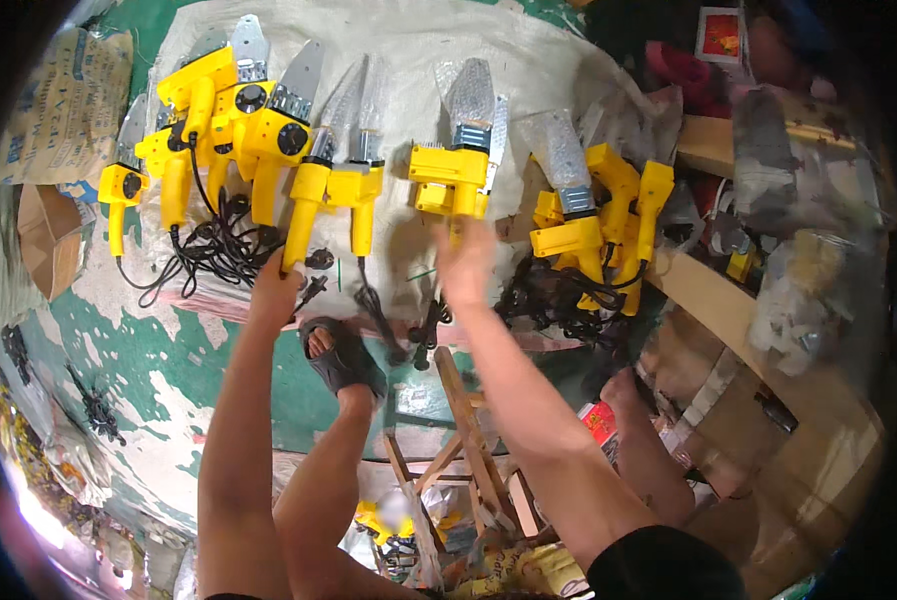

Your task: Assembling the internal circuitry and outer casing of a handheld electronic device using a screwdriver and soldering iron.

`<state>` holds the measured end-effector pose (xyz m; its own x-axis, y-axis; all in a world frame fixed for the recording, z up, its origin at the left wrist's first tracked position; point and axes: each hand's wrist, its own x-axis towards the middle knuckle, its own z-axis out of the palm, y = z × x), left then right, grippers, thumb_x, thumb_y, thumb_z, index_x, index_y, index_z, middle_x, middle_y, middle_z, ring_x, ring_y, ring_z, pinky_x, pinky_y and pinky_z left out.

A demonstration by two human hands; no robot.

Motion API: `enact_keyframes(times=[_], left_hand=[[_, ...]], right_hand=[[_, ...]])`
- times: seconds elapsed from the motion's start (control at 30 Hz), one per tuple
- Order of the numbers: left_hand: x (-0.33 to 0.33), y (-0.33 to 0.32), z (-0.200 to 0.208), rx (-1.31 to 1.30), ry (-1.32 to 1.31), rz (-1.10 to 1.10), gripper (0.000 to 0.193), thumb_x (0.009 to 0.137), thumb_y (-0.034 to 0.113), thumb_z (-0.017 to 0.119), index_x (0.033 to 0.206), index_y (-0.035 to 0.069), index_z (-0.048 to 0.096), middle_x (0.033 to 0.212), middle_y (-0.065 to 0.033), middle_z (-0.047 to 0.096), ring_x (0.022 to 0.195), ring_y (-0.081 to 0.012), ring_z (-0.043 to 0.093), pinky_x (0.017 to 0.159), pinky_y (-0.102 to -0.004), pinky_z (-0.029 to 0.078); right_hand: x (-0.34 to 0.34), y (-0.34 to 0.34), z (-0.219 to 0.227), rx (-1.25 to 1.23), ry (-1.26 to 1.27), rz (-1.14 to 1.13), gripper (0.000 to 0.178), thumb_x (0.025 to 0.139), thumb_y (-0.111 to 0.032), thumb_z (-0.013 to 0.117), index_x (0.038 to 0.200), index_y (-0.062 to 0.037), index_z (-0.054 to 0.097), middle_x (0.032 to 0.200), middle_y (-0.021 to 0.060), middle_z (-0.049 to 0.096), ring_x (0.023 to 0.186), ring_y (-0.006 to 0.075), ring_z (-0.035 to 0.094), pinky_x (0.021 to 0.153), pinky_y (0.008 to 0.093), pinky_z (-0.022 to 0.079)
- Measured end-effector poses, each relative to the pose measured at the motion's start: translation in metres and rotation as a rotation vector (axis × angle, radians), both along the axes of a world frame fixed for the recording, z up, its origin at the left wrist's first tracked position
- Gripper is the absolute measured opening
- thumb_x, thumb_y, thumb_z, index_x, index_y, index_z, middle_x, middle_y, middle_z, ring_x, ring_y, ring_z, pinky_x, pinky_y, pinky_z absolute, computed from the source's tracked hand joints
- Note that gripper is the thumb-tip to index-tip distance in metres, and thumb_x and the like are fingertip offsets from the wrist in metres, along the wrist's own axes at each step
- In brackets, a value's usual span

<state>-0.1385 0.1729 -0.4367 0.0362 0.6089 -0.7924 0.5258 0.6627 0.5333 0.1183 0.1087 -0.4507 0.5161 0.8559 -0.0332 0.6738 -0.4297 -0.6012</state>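
Yellow pipe welders with flat metal heating plates lie on a pale woven sheet. My left hand is closed round the handle end of one pipe welder, whose plate is in bubble wrap. Beside it, untouched, lies another wrapped pipe welder. My right hand, slightly blurred, is closed on the lower handle of a third pipe welder, its plate also bubble-wrapped. Part of a further yellow tool shows beneath that one. The fingers cover both held handles in part.
Several unwrapped pipe welders with tangled black cords are heaped at left, and another wrapped group lies at right. A cardboard box, a woven sack and a wooden stool stand around the sheet.
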Motion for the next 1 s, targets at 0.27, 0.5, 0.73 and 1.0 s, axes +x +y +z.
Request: enact_keyframes(times=[0.27, 0.5, 0.73, 1.0], left_hand=[[0.174, -0.065, -0.029, 0.206, -0.008, -0.388, 0.041, 0.081, 0.020, 0.059, 0.116, 0.000, 0.053, 0.112, -0.0225, 0.058, 0.107, -0.0379, 0.055, 0.091, -0.0418, 0.043], [0.210, -0.087, -0.095, -0.207, -0.197, -0.024, 0.031, 0.080, 0.030, 0.063, 0.095, 0.002, 0.061, 0.085, -0.0146, 0.065, 0.075, -0.0259, 0.063, 0.065, -0.0356, 0.048], [0.202, -0.079, 0.104, -0.087, -0.067, -0.020, 0.023, 0.083, 0.022, 0.058, 0.092, 0.002, 0.063, 0.073, -0.0058, 0.062, 0.061, -0.0138, 0.059, 0.052, -0.0272, 0.045], [0.155, -0.082, 0.384, -0.077, -0.420, 0.150, 0.040, 0.092, 0.035, 0.053, 0.112, 0.002, 0.052, 0.080, -0.0045, 0.054, 0.065, -0.0151, 0.052, 0.057, -0.0280, 0.043]], right_hand=[[0.082, -0.019, -0.052, -0.257, 1.096, -0.316, 0.033, 0.080, -0.019, 0.063, 0.103, 0.0019, 0.051, 0.076, 0.0079, 0.058, 0.061, 0.0212, 0.054, 0.059, 0.0341, 0.045], [0.090, -0.085, 0.028, -0.398, 1.507, -0.459, 0.017, 0.084, -0.011, 0.062, 0.097, -0.0049, 0.052, 0.071, 0.0030, 0.054, 0.060, 0.0122, 0.053, 0.055, 0.0259, 0.044], [0.052, -0.074, 0.148, -0.229, 1.510, -0.485, 0.022, 0.086, -0.018, 0.064, 0.099, -0.0039, 0.053, 0.073, 0.0024, 0.057, 0.062, 0.0107, 0.055, 0.058, 0.0248, 0.046], [0.033, -0.102, 0.428, -0.057, 1.247, -0.361, 0.057, 0.084, -0.035, 0.067, 0.127, -0.0036, 0.048, 0.092, 0.0057, 0.062, 0.077, 0.0111, 0.056, 0.069, 0.0271, 0.047]])
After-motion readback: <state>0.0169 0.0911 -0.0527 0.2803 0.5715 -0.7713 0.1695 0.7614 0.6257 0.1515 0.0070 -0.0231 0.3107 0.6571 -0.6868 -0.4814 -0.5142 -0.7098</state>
